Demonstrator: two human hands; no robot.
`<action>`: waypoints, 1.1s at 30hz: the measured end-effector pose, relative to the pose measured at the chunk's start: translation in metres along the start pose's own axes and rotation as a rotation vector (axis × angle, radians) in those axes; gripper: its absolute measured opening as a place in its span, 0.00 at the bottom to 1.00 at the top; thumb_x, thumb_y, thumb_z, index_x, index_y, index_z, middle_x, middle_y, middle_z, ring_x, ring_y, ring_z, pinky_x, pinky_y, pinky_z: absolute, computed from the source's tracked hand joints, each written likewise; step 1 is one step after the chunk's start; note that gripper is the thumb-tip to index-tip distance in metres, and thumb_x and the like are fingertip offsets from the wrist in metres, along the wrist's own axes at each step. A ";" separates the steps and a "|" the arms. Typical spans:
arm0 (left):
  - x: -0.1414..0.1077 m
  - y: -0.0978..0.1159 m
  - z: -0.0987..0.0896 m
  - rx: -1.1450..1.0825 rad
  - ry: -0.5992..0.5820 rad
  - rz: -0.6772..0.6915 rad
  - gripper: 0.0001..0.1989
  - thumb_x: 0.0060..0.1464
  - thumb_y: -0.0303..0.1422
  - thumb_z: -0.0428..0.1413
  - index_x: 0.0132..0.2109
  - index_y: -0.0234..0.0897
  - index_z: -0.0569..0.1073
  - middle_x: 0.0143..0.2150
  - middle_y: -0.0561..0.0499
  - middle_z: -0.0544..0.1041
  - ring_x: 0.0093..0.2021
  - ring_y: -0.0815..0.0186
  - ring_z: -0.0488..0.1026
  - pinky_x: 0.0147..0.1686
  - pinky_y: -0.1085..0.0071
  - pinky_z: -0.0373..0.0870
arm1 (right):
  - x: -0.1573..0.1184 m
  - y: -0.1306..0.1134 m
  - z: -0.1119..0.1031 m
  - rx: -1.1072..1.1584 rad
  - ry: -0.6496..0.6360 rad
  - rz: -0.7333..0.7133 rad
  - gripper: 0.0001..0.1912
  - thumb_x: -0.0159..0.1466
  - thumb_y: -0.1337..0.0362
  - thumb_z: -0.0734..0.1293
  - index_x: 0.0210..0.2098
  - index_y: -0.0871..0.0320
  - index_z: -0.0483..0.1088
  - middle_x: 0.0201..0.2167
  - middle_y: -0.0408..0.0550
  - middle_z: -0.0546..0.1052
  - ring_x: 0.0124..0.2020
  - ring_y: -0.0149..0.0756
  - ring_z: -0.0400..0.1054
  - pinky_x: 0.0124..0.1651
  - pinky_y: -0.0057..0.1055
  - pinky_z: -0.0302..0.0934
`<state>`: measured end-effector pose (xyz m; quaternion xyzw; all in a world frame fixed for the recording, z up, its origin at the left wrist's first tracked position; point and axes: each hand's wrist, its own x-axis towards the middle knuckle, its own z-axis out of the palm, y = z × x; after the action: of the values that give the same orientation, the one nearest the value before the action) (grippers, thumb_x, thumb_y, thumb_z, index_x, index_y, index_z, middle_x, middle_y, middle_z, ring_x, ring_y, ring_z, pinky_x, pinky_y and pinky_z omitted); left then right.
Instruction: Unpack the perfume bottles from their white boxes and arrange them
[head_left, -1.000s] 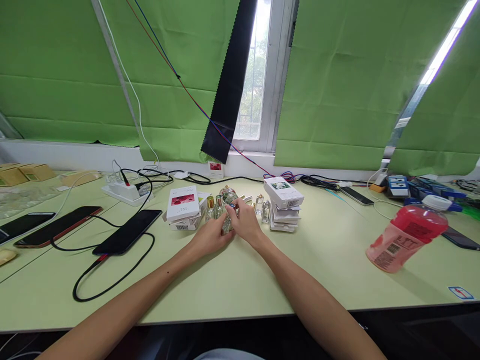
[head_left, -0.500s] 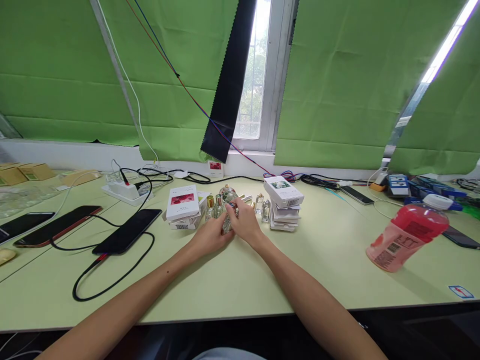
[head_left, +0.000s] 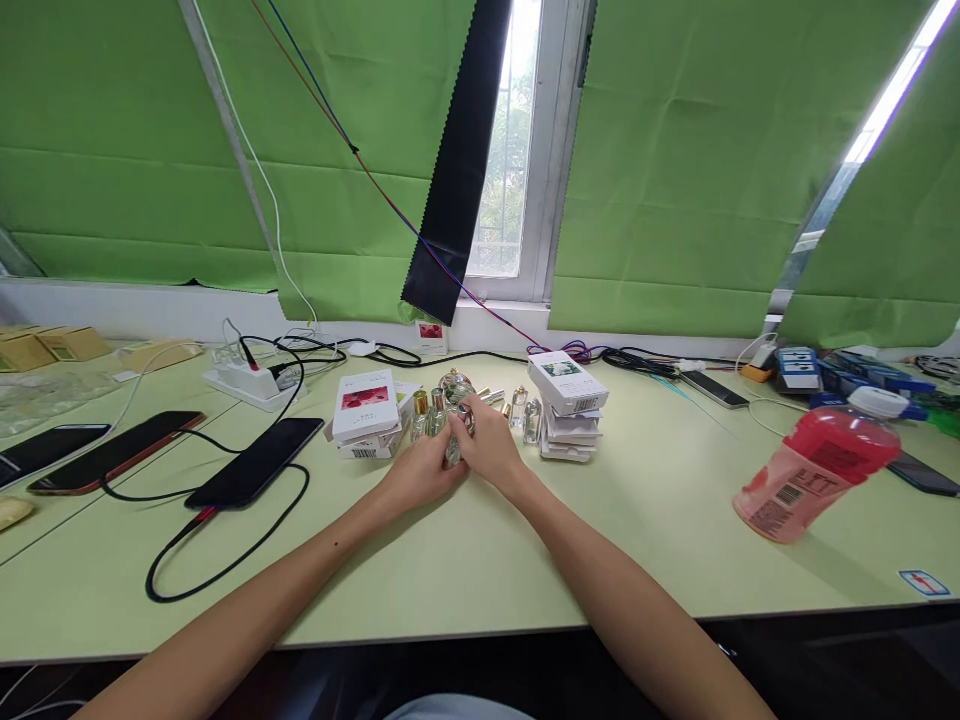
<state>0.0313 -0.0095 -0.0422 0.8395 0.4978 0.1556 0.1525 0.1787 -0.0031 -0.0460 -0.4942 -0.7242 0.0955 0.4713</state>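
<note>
Both my hands meet at the middle of the table around a small clear glass bottle [head_left: 453, 452]. My left hand [head_left: 421, 470] is closed on its left side, and my right hand [head_left: 487, 440] closes over its top with the fingertips, which partly hide it. Gold-capped small glass bottles [head_left: 420, 412] stand just left of and behind my fingers. A round patterned glass bottle [head_left: 455, 383] is behind them. Right of my right hand stand more little clear bottles [head_left: 532, 420]. White boxes with a red picture [head_left: 366, 405] are stacked at left, and another stack of white boxes [head_left: 568, 382] rises at right.
A tilted-looking pink drink bottle [head_left: 817, 465] stands at the right. Phones lie at left, one black phone [head_left: 255, 462] with a black cable looping toward the front edge. A white power strip [head_left: 255, 385] sits behind it. Cables [head_left: 637, 362] run along the wall.
My hands stay together on the small glass bottle, with only a slight shift of the right fingers. The things on the table keep their places.
</note>
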 end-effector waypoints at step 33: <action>0.002 -0.001 0.000 0.044 0.011 0.005 0.21 0.58 0.41 0.50 0.54 0.35 0.68 0.27 0.51 0.76 0.27 0.60 0.70 0.26 0.69 0.55 | 0.000 -0.009 -0.008 -0.119 -0.133 0.051 0.04 0.69 0.64 0.60 0.44 0.54 0.63 0.36 0.47 0.75 0.35 0.42 0.70 0.37 0.33 0.59</action>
<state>0.0317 -0.0078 -0.0424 0.8430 0.4997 0.1498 0.1308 0.1794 -0.0101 -0.0362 -0.5322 -0.7455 0.0969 0.3893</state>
